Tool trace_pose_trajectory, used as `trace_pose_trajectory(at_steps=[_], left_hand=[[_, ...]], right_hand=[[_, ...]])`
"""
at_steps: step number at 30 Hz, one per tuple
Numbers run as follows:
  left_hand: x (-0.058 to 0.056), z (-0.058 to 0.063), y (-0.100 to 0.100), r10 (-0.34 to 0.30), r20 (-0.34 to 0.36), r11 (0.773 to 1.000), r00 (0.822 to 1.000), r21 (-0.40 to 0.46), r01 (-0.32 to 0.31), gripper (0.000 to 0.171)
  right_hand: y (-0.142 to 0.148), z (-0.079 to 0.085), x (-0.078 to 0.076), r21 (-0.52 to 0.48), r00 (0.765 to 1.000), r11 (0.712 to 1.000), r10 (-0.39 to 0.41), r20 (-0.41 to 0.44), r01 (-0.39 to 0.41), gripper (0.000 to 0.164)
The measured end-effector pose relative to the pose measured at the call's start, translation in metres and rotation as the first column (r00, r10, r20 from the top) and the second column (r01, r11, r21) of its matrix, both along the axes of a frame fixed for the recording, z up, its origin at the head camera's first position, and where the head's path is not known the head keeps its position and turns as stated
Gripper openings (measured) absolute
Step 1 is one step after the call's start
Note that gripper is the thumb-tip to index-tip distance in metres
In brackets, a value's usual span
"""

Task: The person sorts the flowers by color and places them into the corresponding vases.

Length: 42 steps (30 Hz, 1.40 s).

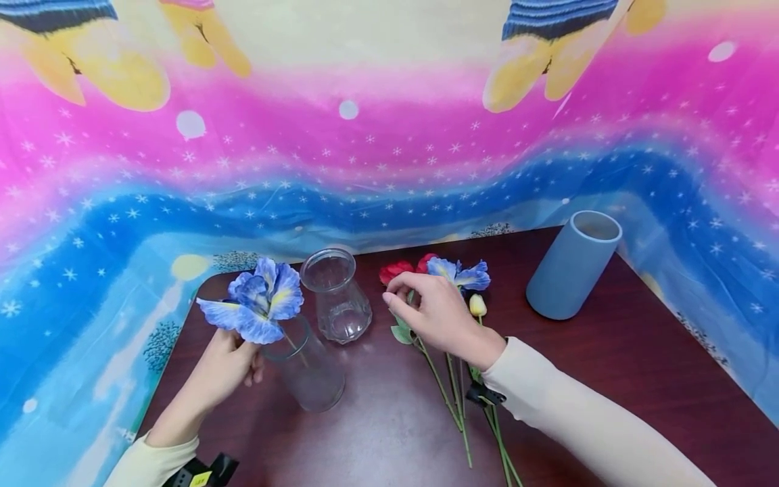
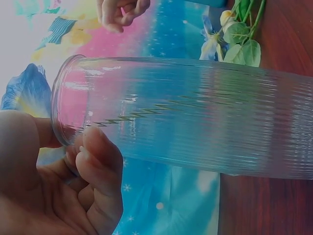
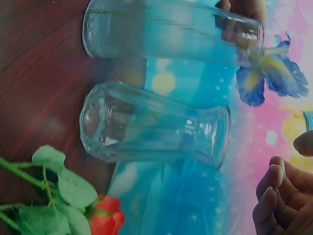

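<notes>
A blue iris (image 1: 258, 304) stands with its stem inside a tall ribbed glass vase (image 1: 316, 382). My left hand (image 1: 219, 368) is at the rim, its fingers pinching the iris close under the bloom; the petals partly hide the fingertips. In the left wrist view the stem shows as a broken zigzag line through the ribbed glass. Loosely curled and holding nothing, my right hand (image 1: 441, 311) hovers over several flowers: red roses (image 1: 395, 272), another blue iris (image 1: 465, 274) and a yellow tulip (image 1: 477, 306). Their green stems (image 1: 447, 392) lie toward the front of the table.
A waisted clear glass vase (image 1: 343, 304) stands behind the ribbed one. At the back right is a grey-blue vase (image 1: 572, 270). The dark red wooden table (image 1: 389, 433) ends against a printed pink and blue cloth (image 1: 353, 155).
</notes>
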<state>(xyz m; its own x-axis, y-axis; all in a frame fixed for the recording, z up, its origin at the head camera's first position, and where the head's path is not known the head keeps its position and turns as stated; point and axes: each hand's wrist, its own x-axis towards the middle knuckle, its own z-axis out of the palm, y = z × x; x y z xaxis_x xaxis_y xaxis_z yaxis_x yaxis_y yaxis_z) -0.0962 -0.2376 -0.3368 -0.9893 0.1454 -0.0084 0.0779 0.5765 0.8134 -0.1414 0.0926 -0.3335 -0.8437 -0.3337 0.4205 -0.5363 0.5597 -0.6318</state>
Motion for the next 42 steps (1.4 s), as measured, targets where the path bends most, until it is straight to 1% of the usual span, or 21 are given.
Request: trace_pose_trajectory(at_steps=[5, 12, 17, 23, 29, 33, 35, 42], left_hand=[[0.000, -0.001, 0.000, 0.007, -0.002, 1.000, 1.000, -0.012, -0.007, 0.041], [0.000, -0.001, 0.000, 0.007, -0.003, 1.000, 1.000, -0.010, -0.007, 0.041], [0.000, 0.000, 0.001, 0.001, 0.008, 1.000, 1.000, 0.012, -0.001, 0.039], [0.000, -0.001, 0.000, -0.011, 0.002, 1.000, 1.000, 0.013, 0.011, 0.041], [0.000, -0.002, 0.000, -0.007, -0.012, 1.000, 1.000, 0.002, 0.007, 0.041], [0.001, -0.002, 0.000, 0.000, -0.009, 1.000, 1.000, -0.001, 0.000, 0.043], [0.001, -0.002, 0.000, 0.001, -0.013, 1.000, 1.000, -0.001, -0.001, 0.043], [0.000, -0.002, 0.001, 0.003, -0.016, 1.000, 1.000, -0.007, -0.003, 0.043]], right_hand=[[0.019, -0.006, -0.002, 0.002, 0.999, 0.999, -0.043, 0.025, 0.043, 0.009], [0.044, -0.022, -0.008, 0.009, 0.992, 0.994, -0.113, 0.064, 0.113, 0.012], [0.061, -0.037, -0.012, 0.036, 0.980, 0.986, -0.163, 0.110, 0.160, 0.016], [0.080, -0.054, -0.018, 0.088, 0.959, 0.974, -0.222, 0.174, 0.209, 0.018], [0.092, -0.073, -0.026, 0.167, 0.937, 0.960, -0.259, 0.232, 0.224, 0.020], [0.096, -0.085, -0.031, 0.229, 0.923, 0.949, -0.275, 0.270, 0.216, 0.021], [0.098, -0.091, -0.033, 0.258, 0.919, 0.943, -0.281, 0.276, 0.210, 0.023], [0.102, -0.103, -0.035, 0.328, 0.910, 0.925, -0.294, 0.292, 0.194, 0.037]])
